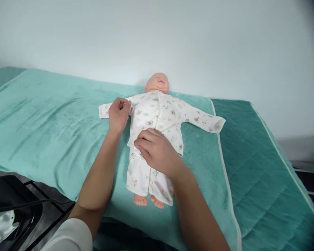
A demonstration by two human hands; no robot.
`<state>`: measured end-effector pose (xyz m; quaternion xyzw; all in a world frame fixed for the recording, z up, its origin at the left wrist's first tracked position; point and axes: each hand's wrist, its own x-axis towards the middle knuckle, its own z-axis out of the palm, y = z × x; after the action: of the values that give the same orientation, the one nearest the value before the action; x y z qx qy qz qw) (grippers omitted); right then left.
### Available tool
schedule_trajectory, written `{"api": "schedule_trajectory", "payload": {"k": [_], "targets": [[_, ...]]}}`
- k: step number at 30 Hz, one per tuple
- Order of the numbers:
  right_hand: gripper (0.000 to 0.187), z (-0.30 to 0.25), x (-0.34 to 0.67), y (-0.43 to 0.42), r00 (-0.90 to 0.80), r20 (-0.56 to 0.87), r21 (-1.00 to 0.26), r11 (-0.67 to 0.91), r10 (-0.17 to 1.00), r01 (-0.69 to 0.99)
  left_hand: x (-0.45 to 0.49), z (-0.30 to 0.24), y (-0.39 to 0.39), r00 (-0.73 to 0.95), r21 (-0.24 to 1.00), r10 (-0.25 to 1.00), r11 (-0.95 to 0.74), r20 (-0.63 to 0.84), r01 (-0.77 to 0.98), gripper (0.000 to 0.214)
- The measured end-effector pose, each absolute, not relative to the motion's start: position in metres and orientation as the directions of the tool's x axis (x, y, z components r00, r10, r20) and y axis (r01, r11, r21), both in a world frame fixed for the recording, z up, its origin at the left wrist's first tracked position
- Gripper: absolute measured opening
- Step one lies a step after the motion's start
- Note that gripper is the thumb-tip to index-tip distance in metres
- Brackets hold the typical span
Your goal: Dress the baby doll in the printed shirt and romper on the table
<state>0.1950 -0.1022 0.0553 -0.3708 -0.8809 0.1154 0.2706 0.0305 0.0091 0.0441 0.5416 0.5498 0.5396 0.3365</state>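
Note:
A baby doll (pixel 157 83) lies on its back, head toward the wall, in a white printed baby shirt (pixel 151 108) and matching pants (pixel 138 174). Its sleeves are spread to both sides, and the bare feet show below the pant legs. With fingers pinched, my left hand (pixel 119 114) holds the shirt near the armpit of the left-hand sleeve. Lower down, my right hand (pixel 155 148) lies across the doll's belly, its fingers closed on the shirt's hem at the left side. That hand hides part of the shirt front and the waist of the pants.
A light green blanket (pixel 54 122) covers the bed, over a darker quilted cover (pixel 253 167) on the right. The white wall (pixel 157 38) rises right behind the doll's head. At lower left stands a black bin-like container (pixel 13 188) with white cloth (pixel 2 225) inside.

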Motion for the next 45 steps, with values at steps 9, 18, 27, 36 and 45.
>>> {"api": "schedule_trajectory", "payload": {"k": [9, 18, 27, 36, 45], "targets": [[0.025, 0.054, 0.195, -0.102, -0.568, 0.383, -0.417, 0.685, 0.728, 0.597, 0.021, 0.024, 0.024, -0.217, 0.841, 0.941, -0.109, 0.258, 0.529, 0.009], [0.027, 0.054, 0.195, -0.101, -0.564, 0.388, -0.440, 0.684, 0.729, 0.582, 0.020, 0.024, 0.021, -0.172, 0.587, 0.961, 0.014, 0.215, 0.810, 0.021], [0.023, 0.056, 0.197, -0.101, -0.534, 0.419, -0.499, 0.678, 0.734, 0.540, 0.016, 0.023, 0.020, -0.121, 0.345, 0.981, 0.063, 0.148, 0.937, 0.021], [0.023, 0.055, 0.197, -0.101, -0.525, 0.439, -0.506, 0.684, 0.729, 0.525, 0.015, 0.022, 0.020, -0.117, 0.336, 0.979, 0.055, 0.165, 0.940, 0.022], [0.023, 0.053, 0.198, -0.100, -0.513, 0.467, -0.502, 0.694, 0.720, 0.516, 0.017, 0.026, 0.019, -0.127, 0.295, 0.984, 0.086, 0.124, 0.952, 0.025]]}}
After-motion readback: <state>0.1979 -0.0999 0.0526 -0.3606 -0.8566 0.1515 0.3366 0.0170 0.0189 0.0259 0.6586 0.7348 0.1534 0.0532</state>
